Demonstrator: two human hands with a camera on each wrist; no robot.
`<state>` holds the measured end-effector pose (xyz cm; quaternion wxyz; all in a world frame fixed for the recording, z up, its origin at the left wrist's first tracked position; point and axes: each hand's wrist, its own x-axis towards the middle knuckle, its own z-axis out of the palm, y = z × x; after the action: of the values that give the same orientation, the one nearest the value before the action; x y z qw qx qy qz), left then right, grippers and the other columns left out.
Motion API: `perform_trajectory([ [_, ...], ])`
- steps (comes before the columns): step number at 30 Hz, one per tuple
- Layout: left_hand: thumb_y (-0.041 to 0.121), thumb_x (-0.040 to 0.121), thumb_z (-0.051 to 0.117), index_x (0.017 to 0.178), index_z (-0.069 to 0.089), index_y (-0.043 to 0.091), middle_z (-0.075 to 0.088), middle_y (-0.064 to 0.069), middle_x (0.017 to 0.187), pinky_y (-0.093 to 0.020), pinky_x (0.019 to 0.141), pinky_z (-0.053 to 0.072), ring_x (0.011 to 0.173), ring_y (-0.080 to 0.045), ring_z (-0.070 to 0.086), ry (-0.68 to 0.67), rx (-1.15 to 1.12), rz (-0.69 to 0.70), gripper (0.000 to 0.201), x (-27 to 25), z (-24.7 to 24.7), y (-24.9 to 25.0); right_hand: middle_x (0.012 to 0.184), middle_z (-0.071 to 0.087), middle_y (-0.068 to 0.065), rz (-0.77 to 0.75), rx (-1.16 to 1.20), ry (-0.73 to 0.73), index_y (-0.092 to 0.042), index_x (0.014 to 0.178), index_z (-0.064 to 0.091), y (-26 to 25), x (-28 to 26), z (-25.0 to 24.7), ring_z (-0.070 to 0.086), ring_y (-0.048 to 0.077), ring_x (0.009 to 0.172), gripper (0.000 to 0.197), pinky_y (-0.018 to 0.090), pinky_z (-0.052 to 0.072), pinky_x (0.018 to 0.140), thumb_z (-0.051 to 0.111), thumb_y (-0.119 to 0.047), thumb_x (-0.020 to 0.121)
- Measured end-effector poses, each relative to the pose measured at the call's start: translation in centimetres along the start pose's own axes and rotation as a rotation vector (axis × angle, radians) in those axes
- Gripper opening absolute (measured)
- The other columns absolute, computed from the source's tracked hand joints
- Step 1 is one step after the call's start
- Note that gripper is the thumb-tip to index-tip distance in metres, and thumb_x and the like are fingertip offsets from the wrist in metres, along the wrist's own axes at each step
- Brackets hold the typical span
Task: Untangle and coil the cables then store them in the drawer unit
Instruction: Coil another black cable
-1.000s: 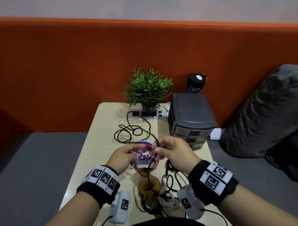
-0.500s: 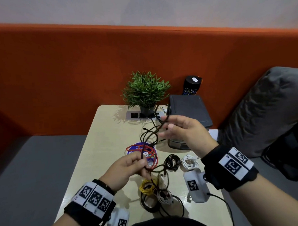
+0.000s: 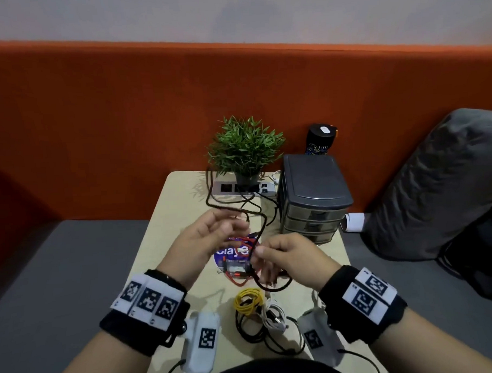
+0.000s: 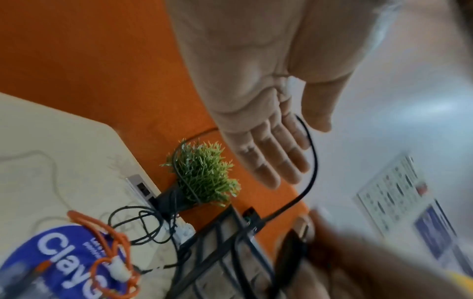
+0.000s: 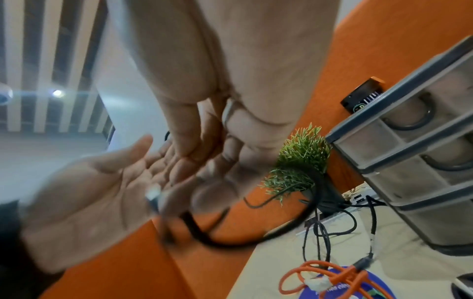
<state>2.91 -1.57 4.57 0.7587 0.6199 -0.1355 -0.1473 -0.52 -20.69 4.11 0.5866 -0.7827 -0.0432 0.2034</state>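
Note:
A long black cable point(image 3: 264, 219) loops from the power strip over the table to my hands. My right hand point(image 3: 257, 252) pinches it between thumb and fingers above a blue round lid point(image 3: 228, 254); the right wrist view shows that pinch point(image 5: 199, 161) with the cable point(image 5: 294, 224) curving below it. My left hand point(image 3: 226, 223) is held up with its fingers straight, and the cable point(image 4: 313, 161) runs along its index finger point(image 4: 297, 153). An orange cable point(image 3: 237, 279) lies tangled on the lid. The grey drawer unit point(image 3: 314, 194) stands at the right with all drawers closed.
Coiled yellow point(image 3: 248, 300), white point(image 3: 273, 316) and black point(image 3: 254, 332) cables lie near the front edge. A potted plant point(image 3: 244, 149) stands on the power strip point(image 3: 228, 187) at the back. A dark can point(image 3: 320, 139) is behind the drawers. A grey cushion point(image 3: 436, 183) lies right of the table.
My right hand has come down from near the drawer unit to the lid, still pinching the black cable. My left hand has let go, opened and moved up and forward.

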Motion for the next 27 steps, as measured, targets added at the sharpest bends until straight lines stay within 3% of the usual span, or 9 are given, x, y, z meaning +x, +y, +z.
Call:
perform_trajectory([
  [3,0.010,0.087,0.056,0.114,0.059,0.006,0.067,-0.009,0.112,-0.020,0.083,0.049,0.108,-0.018,0.062,-0.030,0.075,-0.022,0.027,-0.7,0.7,-1.8,0.097,0.071,0.006,0.029,0.019,-0.063,-0.010,0.105,0.064,-0.2,0.8,0.7,0.067,0.018,0.074,0.022,0.025,0.050,0.060,0.046,-0.020,0.100],
  [7,0.009,0.096,0.046,0.110,0.065,0.012,0.070,0.000,0.107,-0.019,0.082,0.050,0.101,-0.013,0.063,0.034,0.055,-0.095,0.024,-0.9,1.2,-2.6,0.085,0.066,0.002,0.028,-0.169,-0.158,-0.014,0.117,0.059,0.2,0.8,1.8,0.064,0.014,0.072,0.025,0.020,0.048,0.059,0.059,-0.021,0.093],
  [11,0.013,0.096,0.045,0.101,0.071,0.013,0.072,-0.002,0.103,-0.019,0.081,0.050,0.100,-0.015,0.066,0.100,0.132,-0.089,0.026,-1.2,1.1,-2.1,0.085,0.065,-0.005,0.032,-0.240,-0.067,-0.029,0.123,0.055,-0.4,0.8,2.1,0.062,0.011,0.065,0.033,0.019,0.048,0.056,0.062,-0.027,0.091],
  [16,0.014,0.095,0.049,0.095,0.074,0.019,0.063,-0.002,0.113,-0.018,0.094,0.041,0.111,-0.005,0.056,0.147,0.271,-0.019,0.026,-1.4,0.7,-1.4,0.123,0.040,-0.002,-0.025,-0.782,0.111,-0.036,0.129,0.055,-1.1,0.6,1.0,0.048,0.016,0.111,0.038,0.026,0.041,0.092,0.057,-0.038,0.092],
  [18,0.013,0.094,0.051,0.104,0.072,0.021,0.061,0.000,0.118,-0.014,0.094,0.040,0.112,0.000,0.054,0.139,0.287,-0.013,0.024,-1.2,0.8,-1.1,0.137,0.037,-0.004,-0.111,-0.750,0.100,-0.030,0.133,0.054,-1.3,0.7,1.0,0.045,0.016,0.120,0.039,0.023,0.037,0.096,0.054,-0.027,0.095],
  [20,0.016,0.092,0.056,0.123,0.058,0.027,0.058,0.005,0.124,-0.009,0.090,0.040,0.115,0.003,0.052,0.152,0.286,-0.044,0.033,-0.9,0.8,-1.2,0.121,0.052,-0.005,-0.159,-0.680,0.117,-0.026,0.133,0.056,-1.4,1.1,1.1,0.052,0.016,0.111,0.039,0.021,0.040,0.089,0.053,-0.016,0.095],
  [23,0.030,0.078,0.073,0.142,0.020,0.038,0.058,0.005,0.124,-0.022,0.095,0.042,0.117,-0.006,0.053,0.088,0.192,-0.201,0.084,-0.8,0.4,-2.6,0.094,0.058,-0.010,-0.156,-0.467,0.308,-0.021,0.124,0.063,-1.3,1.5,0.8,0.059,0.009,0.090,0.038,0.010,0.041,0.077,0.057,-0.005,0.090],
  [25,0.038,0.065,0.077,0.138,0.029,0.036,0.067,0.004,0.109,-0.034,0.097,0.045,0.109,-0.012,0.061,-0.008,0.226,-0.242,0.087,-1.3,0.5,-3.6,0.096,0.064,-0.003,-0.125,-0.198,0.358,-0.015,0.119,0.066,-1.4,1.5,0.5,0.067,0.008,0.087,0.037,0.012,0.046,0.079,0.055,0.003,0.089],
  [27,0.033,0.067,0.074,0.120,0.054,0.025,0.070,-0.006,0.082,-0.040,0.087,0.050,0.087,-0.025,0.068,-0.058,0.217,-0.224,0.057,-1.5,0.8,-4.1,0.098,0.069,0.003,-0.110,0.000,0.407,-0.011,0.115,0.067,-1.8,1.4,0.1,0.071,0.009,0.085,0.033,0.020,0.054,0.079,0.055,0.005,0.089],
])
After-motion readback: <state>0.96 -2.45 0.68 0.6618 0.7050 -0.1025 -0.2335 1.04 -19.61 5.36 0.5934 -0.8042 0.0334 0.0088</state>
